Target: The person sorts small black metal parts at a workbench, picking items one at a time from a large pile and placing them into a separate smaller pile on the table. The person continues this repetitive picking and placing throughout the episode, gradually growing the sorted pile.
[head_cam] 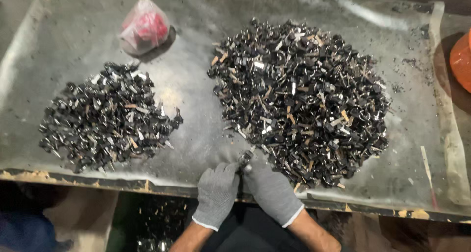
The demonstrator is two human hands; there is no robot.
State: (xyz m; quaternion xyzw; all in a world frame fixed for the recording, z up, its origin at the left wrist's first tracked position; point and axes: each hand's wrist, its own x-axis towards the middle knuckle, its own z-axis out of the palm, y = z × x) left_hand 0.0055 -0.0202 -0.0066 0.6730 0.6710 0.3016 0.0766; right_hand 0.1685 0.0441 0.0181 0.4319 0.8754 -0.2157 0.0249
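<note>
1. Both hands wear grey knit gloves and meet at the near edge of the bench. The left hand and right hand are closed together around one small dark metal piece, pinched between the fingertips just above the edge.
2. Head view, right side: a large heap of small black and silvery parts, some with tan bits, spreads from the middle toward the right edge. Its near rim almost touches the right hand.
3. Head view, left side: a smaller heap of similar parts lies well apart from the large one, toward the left edge.
4. Judging by the two heaps, less than half seems handled; the bigger share remains in the large heap.
5. A clear bag with red contents sits near the far left corner.
</note>
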